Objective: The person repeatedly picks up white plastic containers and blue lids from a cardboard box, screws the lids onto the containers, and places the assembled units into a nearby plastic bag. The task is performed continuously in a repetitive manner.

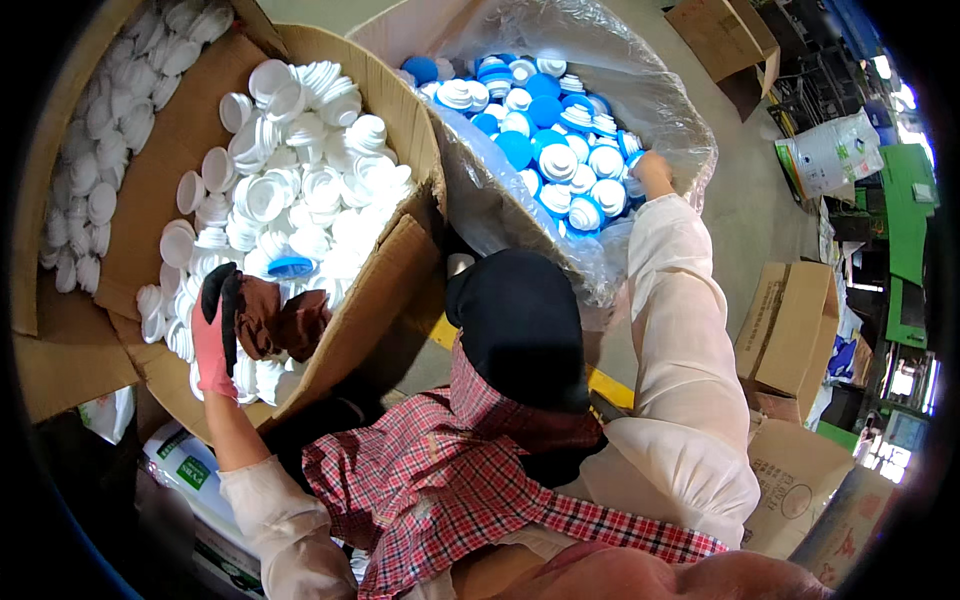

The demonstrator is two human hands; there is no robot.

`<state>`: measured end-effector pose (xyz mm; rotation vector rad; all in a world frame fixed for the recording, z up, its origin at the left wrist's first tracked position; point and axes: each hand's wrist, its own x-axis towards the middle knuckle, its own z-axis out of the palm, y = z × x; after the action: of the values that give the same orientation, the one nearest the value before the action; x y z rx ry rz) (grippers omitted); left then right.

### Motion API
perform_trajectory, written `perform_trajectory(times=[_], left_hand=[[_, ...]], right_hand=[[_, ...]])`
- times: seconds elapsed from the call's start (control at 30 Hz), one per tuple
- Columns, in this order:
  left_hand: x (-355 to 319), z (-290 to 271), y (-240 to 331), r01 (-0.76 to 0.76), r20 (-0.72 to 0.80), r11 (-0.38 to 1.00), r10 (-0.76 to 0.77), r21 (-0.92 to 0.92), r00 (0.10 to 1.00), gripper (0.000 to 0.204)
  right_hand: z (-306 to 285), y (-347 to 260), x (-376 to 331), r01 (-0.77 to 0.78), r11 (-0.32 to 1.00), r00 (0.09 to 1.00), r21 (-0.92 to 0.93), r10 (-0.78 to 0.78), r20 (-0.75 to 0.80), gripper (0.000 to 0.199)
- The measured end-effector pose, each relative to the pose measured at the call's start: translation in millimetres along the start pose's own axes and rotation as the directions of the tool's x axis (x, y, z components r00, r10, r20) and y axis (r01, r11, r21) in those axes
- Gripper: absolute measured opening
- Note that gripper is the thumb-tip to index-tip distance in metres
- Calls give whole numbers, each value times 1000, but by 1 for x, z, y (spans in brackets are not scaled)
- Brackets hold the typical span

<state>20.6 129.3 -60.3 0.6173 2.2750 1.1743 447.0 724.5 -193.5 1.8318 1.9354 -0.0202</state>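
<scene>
My left hand (218,325), in a pink glove with black fingers, is over a cardboard box (385,270) of white plastic caps (265,195). Its fingers are stretched out, and a crumpled brown cloth (275,322) lies beside it on the caps. A single blue cap (290,267) rests among the white ones near that hand. To the right, a box lined with clear plastic (640,70) holds blue-and-white caps (560,150). My right hand (652,174), bare, reaches to the right side of this pile. Its fingers close on a blue-and-white cap (632,182) and are partly hidden.
Another cardboard box of white caps (100,150) stands at the far left. On the right are an open carton (790,325), a white sack (830,155) and green-panelled shelving (908,215). A white-and-green bag (185,465) lies below the left box.
</scene>
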Motion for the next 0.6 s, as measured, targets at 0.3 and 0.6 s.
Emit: perform_trajectory(times=[0.3, 0.6], left_hand=[[3, 8, 0, -27, -11, 986, 29, 166, 1000, 32], [-10, -18, -25, -45, -233, 897, 162, 439, 959, 34]], right_hand=[[45, 20, 54, 74, 991, 996, -115, -79, -40, 32], [-59, 0, 12, 455, 890, 853, -5, -437, -285, 30]])
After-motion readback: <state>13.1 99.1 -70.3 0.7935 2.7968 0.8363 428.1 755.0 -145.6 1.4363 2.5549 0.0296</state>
